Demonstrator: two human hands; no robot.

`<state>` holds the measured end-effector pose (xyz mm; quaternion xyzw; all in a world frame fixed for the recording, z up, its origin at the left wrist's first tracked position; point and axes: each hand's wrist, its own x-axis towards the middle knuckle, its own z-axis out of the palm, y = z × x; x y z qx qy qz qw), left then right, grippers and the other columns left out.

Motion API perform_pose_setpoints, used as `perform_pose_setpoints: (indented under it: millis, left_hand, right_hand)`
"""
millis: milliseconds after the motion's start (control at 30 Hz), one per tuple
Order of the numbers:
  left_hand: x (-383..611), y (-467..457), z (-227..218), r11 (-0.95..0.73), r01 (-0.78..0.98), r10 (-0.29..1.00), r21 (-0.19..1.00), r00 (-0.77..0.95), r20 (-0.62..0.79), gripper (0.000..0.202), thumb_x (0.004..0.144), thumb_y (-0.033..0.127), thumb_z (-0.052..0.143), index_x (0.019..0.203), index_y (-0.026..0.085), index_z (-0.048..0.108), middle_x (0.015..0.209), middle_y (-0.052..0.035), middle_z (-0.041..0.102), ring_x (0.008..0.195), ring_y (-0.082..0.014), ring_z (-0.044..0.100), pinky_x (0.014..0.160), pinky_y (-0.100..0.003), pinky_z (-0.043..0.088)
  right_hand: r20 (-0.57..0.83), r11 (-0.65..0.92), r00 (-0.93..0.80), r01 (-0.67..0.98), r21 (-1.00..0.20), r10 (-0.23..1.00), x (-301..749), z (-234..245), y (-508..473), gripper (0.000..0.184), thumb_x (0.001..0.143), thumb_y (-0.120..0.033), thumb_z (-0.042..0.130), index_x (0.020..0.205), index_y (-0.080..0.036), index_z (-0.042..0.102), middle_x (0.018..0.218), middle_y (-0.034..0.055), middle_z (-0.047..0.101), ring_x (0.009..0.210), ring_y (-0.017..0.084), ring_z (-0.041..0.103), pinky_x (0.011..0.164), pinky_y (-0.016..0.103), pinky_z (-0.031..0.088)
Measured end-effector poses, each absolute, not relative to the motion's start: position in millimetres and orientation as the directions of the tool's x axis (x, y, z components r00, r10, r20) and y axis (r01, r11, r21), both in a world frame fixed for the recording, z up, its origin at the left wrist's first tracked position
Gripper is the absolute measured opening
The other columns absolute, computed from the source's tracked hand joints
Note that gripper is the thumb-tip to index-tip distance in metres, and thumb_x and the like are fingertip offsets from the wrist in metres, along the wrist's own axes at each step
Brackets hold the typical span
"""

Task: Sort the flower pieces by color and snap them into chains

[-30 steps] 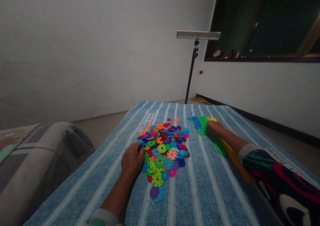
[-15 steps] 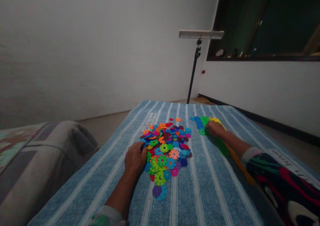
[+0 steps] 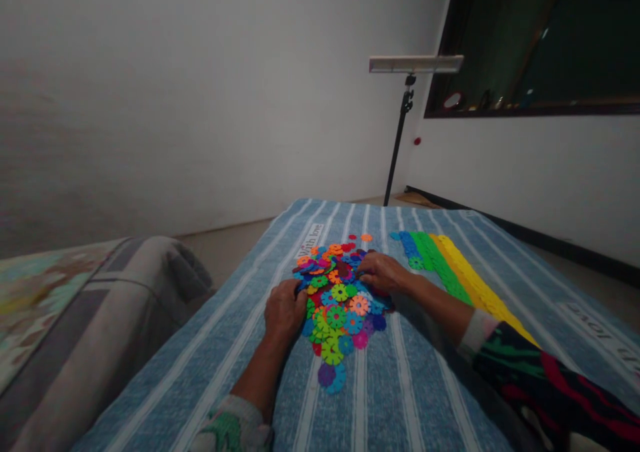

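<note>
A heap of many-coloured notched plastic discs (image 3: 336, 317), shaped like flowers or snowflakes, lies mid-table. At the heap's left edge, my left hand (image 3: 285, 313) is closed, with a dark blue disc showing between thumb and forefinger. My right hand (image 3: 384, 273) reaches over the heap's upper right side, its fingers curled down among the discs. What those fingertips hold, if anything, is hidden. Right of the heap, discs lie overlapped in colour strips: a short blue strip (image 3: 411, 245), a green strip (image 3: 443, 271) and a yellow strip (image 3: 483, 289), with orange along its left side.
A blue cloth with white stripes (image 3: 240, 325) covers the table. Past its far end stands a lamp on a black pole (image 3: 397, 145). To the left is a padded seat or bed edge under a grey cover (image 3: 135, 285). A dark window (image 3: 545, 45) is at upper right.
My right hand has come left from the far end of the colour strips to the heap. My left hand stays at the heap's left edge. The view has shifted slightly.
</note>
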<state>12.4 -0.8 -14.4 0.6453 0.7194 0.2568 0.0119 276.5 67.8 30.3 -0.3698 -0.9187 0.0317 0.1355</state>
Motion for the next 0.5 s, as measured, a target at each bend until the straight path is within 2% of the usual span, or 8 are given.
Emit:
perform_pose_setpoints:
  millis: [133, 233, 400, 500]
  left_hand:
    - [15, -2, -15, 0.035, 0.921, 0.930, 0.387, -0.172, 0.326, 0.034, 0.087, 0.026, 0.049, 0.111, 0.015, 0.070, 0.118, -0.0111, 0.071, 0.109, -0.0252, 0.064, 0.096, -0.034, 0.048]
    - [17, -2, -15, 0.045, 0.918, 0.925, 0.394, -0.186, 0.330, 0.033, 0.086, 0.025, 0.050, 0.109, 0.015, 0.070, 0.116, -0.0112, 0.072, 0.108, -0.0255, 0.064, 0.095, -0.035, 0.048]
    - [16, -1, -15, 0.041, 0.916, 0.932, 0.398, -0.179, 0.316, 0.033, 0.086, 0.026, 0.049, 0.109, 0.016, 0.070, 0.116, -0.0108, 0.072, 0.108, -0.0257, 0.064, 0.095, -0.036, 0.048]
    - [14, 0, -16, 0.022, 0.919, 0.928, 0.393, -0.165, 0.334, 0.032, 0.086, 0.027, 0.049, 0.108, 0.016, 0.070, 0.115, -0.0114, 0.072, 0.108, -0.0263, 0.064, 0.095, -0.036, 0.048]
  right_hand:
    - [0.228, 0.801, -0.770, 0.590, -0.098, 0.595, 265, 27, 60, 0.014, 0.086, -0.028, 0.065, 0.091, -0.018, 0.074, 0.098, 0.0075, 0.069, 0.095, 0.021, 0.061, 0.082, 0.030, 0.044]
    - [0.236, 0.802, -0.772, 0.593, -0.065, 0.590, 258, 22, 54, 0.015, 0.084, -0.027, 0.066, 0.093, -0.017, 0.073, 0.103, 0.0103, 0.069, 0.097, 0.023, 0.060, 0.083, 0.033, 0.046]
    - [0.262, 0.789, -0.749, 0.606, -0.103, 0.609, 247, 12, 50, 0.011, 0.082, -0.016, 0.061, 0.083, -0.018, 0.072, 0.105, 0.0094, 0.069, 0.101, 0.023, 0.059, 0.088, 0.034, 0.047]
    - [0.262, 0.776, -0.733, 0.618, -0.129, 0.628, 245, 15, 52, 0.018, 0.085, -0.014, 0.059, 0.071, -0.019, 0.070, 0.101, 0.0079, 0.070, 0.099, 0.021, 0.060, 0.086, 0.031, 0.047]
